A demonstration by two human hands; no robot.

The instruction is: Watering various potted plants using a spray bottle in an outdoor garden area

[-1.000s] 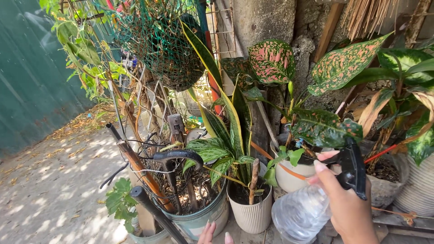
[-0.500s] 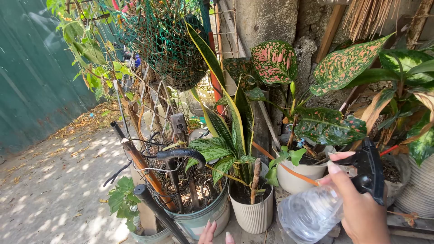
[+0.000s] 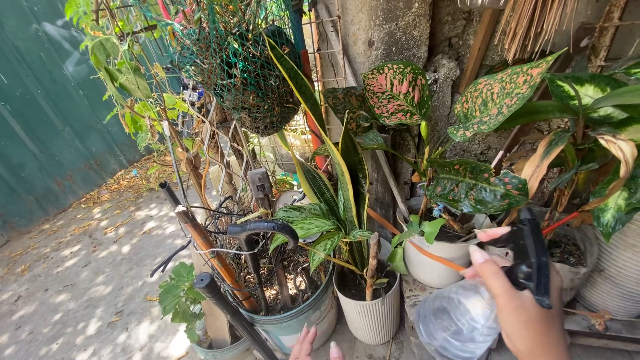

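Two hands show in the head view, both low in the frame. Our right hand is wrapped around the neck of a clear plastic spray bottle, fingers closed on it, with two fingertips stretched forward over the black trigger head. The bottle is tilted, its round body down toward the bottom edge and its head up near the pots; we see no label on it. Our left hand only shows as a few fingertips at the bottom edge, loose and holding nothing, just in front of a ribbed cream pot.

That ribbed pot holds a tall snake plant with yellow-edged leaves and a short brown stick standing in the soil. Just to its right sits a smooth white pot with a pink-spotted leafy plant, and the bottle's head is just beside this pot's rim. Further right a grey pot and a ribbed white pot stand close together under more spotted leaves.

To the left of the snake plant a pale green bucket carries soil, wire and several old tool handles, among them a black curved one and a rusty brown pipe. Above hangs a green net basket. A rough concrete post rises behind the plants, a green sheet-metal fence closes the left side, and sun-dappled ground runs along it.
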